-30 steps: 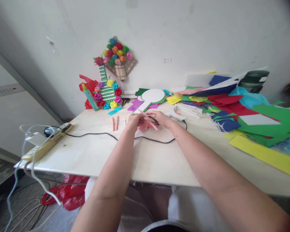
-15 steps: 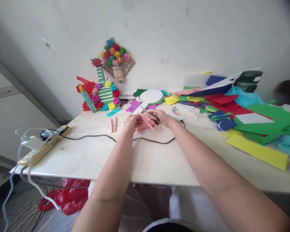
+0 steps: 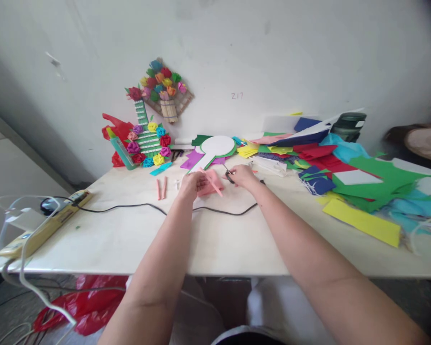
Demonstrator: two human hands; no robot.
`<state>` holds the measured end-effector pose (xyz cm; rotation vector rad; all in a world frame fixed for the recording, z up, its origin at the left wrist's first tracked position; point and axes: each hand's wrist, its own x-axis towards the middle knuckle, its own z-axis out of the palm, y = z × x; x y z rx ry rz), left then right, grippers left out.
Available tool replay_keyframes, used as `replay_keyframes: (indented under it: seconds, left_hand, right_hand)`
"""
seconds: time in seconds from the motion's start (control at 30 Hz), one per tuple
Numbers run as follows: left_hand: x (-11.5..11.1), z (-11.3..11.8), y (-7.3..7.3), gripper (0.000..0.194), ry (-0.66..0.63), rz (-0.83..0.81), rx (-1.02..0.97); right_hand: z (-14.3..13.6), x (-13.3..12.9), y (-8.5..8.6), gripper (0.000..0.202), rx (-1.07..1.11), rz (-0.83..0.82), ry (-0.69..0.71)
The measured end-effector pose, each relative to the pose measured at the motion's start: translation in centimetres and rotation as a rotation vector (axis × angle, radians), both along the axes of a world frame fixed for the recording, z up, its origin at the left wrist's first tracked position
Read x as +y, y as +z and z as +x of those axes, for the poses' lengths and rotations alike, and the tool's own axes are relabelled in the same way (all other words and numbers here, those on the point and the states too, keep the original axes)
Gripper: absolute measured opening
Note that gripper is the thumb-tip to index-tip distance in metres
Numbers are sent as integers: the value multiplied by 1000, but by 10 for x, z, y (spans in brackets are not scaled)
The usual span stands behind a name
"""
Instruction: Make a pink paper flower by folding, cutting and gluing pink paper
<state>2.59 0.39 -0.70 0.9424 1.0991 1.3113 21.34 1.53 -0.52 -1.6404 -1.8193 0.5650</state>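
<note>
My left hand (image 3: 191, 184) is closed on a pink crepe paper strip (image 3: 214, 184), which slants down to the right from its fingers. More folded pink paper (image 3: 205, 191) lies beneath the strip, partly behind those fingers. To the right, my right hand (image 3: 243, 176) grips a pair of scissors (image 3: 230, 178) by the dark handles, apart from the paper. Two narrow pink rolled pieces (image 3: 161, 189) rest on the table left of my left hand. Just beyond both hands lies a white paddle-shaped board (image 3: 217, 146) with a green edge.
A black cord (image 3: 122, 207) crosses the table from a power strip (image 3: 45, 223). A glue bottle (image 3: 121, 151) leans by a guitar-shaped flower craft (image 3: 148, 141) at back left. Coloured paper sheets (image 3: 362, 184) heap up on the right, with a dark green container (image 3: 348, 125) behind.
My right hand has drawn the scissors away from the pink paper toward the right. My left hand still holds the strip. The whole view has shifted slightly.
</note>
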Motion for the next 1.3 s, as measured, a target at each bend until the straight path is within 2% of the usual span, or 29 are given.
replay_keyframes:
  seconds: [0.1,0.23,0.47,0.67,0.83,0.93,1.03,1.1,1.17,1.3]
  left_hand:
    - [1,0,-1,13,-6,7,-11]
    - [0,2,2,14,10,-4,-6]
    - [-1,3,4,12,34,-20,-4]
    - [1,1,1,8,21,-11,-37]
    - [-1,1,3,7,54,-36,-52]
    - [-1,1,4,7,88,-64,-73]
    - [0,1,4,8,115,-73,-78]
    - [0,0,4,8,135,-66,-80]
    - [0,0,4,7,160,-63,-87]
    - [0,-1,4,6,208,-71,-102]
  right_hand:
    - [-8,-6,0,23,-317,39,-52]
    - [-18,-10,5,28,-518,18,-86]
    - [-21,-11,7,31,-566,-15,-104]
    - [-18,-14,9,33,-627,56,-117]
    - [-16,-15,8,32,-639,43,-107]
    - [-17,-15,8,31,-595,154,-122]
    - [-18,-16,9,32,-442,228,-87]
    - [-19,-18,12,39,-271,166,31]
    - [-19,-22,15,44,-64,36,192]
    - [-20,-27,18,39,224,-198,405]
